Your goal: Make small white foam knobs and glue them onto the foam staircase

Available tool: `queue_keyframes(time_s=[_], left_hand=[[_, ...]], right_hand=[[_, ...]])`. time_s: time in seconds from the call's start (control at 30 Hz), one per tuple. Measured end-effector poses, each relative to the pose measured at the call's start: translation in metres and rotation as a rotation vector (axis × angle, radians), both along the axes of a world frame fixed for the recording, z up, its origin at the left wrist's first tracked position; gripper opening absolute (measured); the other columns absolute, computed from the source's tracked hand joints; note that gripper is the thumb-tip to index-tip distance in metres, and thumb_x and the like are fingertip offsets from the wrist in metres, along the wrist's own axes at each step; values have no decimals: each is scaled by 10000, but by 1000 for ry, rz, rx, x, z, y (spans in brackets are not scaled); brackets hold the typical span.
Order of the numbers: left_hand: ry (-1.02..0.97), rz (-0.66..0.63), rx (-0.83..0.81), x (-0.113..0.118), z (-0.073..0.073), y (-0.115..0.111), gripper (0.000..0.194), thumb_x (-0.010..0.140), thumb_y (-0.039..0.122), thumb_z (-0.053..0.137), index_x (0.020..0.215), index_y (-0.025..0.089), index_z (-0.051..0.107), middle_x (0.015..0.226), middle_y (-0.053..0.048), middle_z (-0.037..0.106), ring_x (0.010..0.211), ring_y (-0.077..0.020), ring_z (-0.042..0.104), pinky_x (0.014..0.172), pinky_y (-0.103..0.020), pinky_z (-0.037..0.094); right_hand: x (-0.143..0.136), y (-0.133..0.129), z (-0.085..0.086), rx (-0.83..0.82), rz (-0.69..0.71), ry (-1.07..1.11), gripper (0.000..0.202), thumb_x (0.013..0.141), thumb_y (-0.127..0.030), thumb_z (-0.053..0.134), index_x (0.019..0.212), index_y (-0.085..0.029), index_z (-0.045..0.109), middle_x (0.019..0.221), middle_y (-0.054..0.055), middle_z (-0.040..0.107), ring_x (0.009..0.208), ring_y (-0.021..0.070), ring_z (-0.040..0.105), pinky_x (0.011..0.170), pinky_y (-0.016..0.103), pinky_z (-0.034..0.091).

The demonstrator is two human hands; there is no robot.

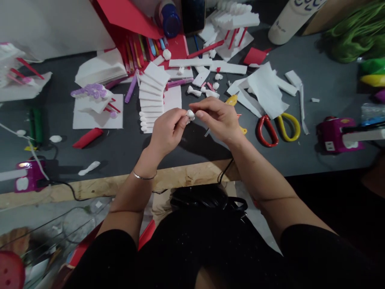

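Over the front of the dark table, my left hand (169, 129) pinches a small lump of white modelling clay (190, 115) between thumb and forefinger. From the other side, my right hand (217, 117) holds its thumb and forefinger at the lump's right edge, the other fingers curled. Yellow-handled scissors (231, 100) lie partly hidden behind my right hand. Just left and beyond, a curved, fanned row of white foam strips (152, 94) has rounded white lumps along its near left edge. Small white bone-shaped pieces (194, 91) lie beyond my hands.
Scissors with red and yellow handles (267, 130) lie right, below crumpled white sheets (264, 90). A purple-topped foam model (94, 98) stands left, near a red roll (88, 138). At the back are a blue-capped bottle (170, 19), a phone (193, 16) and a white bottle (290, 22).
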State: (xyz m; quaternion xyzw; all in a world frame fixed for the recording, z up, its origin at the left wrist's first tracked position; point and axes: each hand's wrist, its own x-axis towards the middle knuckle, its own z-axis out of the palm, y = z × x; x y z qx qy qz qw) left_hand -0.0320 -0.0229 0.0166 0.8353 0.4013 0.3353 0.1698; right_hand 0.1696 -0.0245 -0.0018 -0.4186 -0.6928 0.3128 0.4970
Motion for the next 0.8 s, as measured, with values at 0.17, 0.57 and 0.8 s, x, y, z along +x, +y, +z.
queue_keyframes(time_s=[0.17,0.57,0.8], left_hand=[[27,-34,5,0,0,1,366,1105,423,376,994,215,655,893,-75,723,825,-193,649,751,-328,486],[-38,36,-20,6,-1,-4,387,1099,462,405,873,222,608,746,-31,668,689,-161,605,666,-307,452],[5,31,-22,8,-6,-5,448,1112,503,319,903,228,603,797,-49,674,737,-174,617,682,-316,455]], right_hand=[[1,0,-4,-38,48,81,373,940,-608,692,1020,-265,815,920,15,771,865,142,698,774,318,570],[-9,-8,2,156,-112,-28,191,974,-418,697,922,-238,731,824,-11,703,757,132,632,716,311,527],[-15,-12,-5,141,-168,-33,143,989,-370,664,932,-239,671,848,-1,667,760,142,614,724,328,523]])
